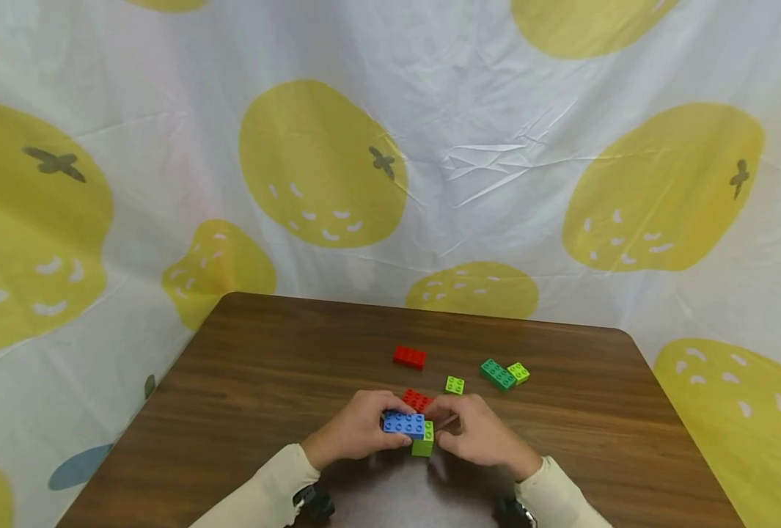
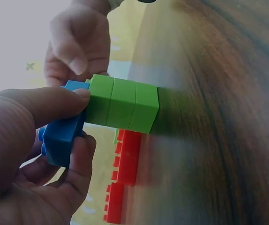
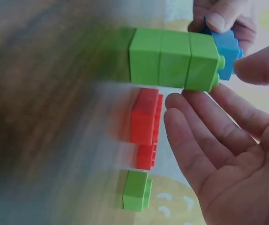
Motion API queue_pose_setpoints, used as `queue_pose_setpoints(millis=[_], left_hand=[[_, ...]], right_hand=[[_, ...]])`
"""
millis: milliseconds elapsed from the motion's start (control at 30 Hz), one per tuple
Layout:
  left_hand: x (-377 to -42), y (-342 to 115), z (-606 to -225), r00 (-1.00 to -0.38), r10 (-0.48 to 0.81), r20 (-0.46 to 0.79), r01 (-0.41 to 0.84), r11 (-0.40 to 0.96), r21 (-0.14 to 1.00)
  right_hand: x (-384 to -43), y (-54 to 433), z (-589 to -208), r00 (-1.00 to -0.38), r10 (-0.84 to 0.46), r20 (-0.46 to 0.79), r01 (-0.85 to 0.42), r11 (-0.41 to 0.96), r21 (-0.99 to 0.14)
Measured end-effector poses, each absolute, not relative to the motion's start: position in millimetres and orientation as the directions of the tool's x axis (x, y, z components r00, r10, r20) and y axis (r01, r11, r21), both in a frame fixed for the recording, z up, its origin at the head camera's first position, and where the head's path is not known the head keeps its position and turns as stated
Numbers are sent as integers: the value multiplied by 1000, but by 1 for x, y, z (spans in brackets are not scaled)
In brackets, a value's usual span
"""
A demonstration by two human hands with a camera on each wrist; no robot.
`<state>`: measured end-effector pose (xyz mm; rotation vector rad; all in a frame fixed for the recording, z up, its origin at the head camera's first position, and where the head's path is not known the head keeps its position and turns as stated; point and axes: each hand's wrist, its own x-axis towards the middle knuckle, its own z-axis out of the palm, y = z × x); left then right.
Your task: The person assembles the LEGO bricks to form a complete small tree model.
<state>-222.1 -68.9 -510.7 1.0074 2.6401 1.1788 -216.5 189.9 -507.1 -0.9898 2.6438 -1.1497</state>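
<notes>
Front and centre on the table (image 1: 284,352), here's the stack (image 1: 422,448), the top brick (image 1: 403,424) perched over it and jutting left into the left hand (image 1: 358,427); the right hand (image 1: 481,434) sits just right. Behind, the near brick (image 1: 416,399), then the far brick (image 1: 409,357). Rightward, the lone brick (image 1: 455,385), then the paired bricks (image 1: 498,375)! Beyond the table, the cloth (image 1: 463,110).

Brown table (image 1: 284,352): red bricks (image 1: 409,358), green bricks (image 1: 497,374); lime stack (image 1: 422,447) seemingly standing.
</notes>
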Motion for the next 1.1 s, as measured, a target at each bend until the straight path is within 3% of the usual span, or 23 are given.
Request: queue_pose_setpoints(millis=[200, 533, 833, 1100], left_hand=[[-221, -69, -510, -788, 595, 160, 513, 490, 705], [-223, -68, -509, -785, 595, 172, 524, 491, 696], [-224, -68, -510, -791, 597, 131, 500, 508, 702], [-225, -67, -508, -787, 606, 121, 500, 509, 701]], right_hand=[[-226, 187, -505, -851, -490, 187, -470, 553, -688], [-245, 179, -512, -880, -419, 222, -458, 630, -627], [-253, 173, -520, -886, -446, 130, -434, 697, -571], [-258, 173, -521, -886, -458, 78, -410, 693, -592]])
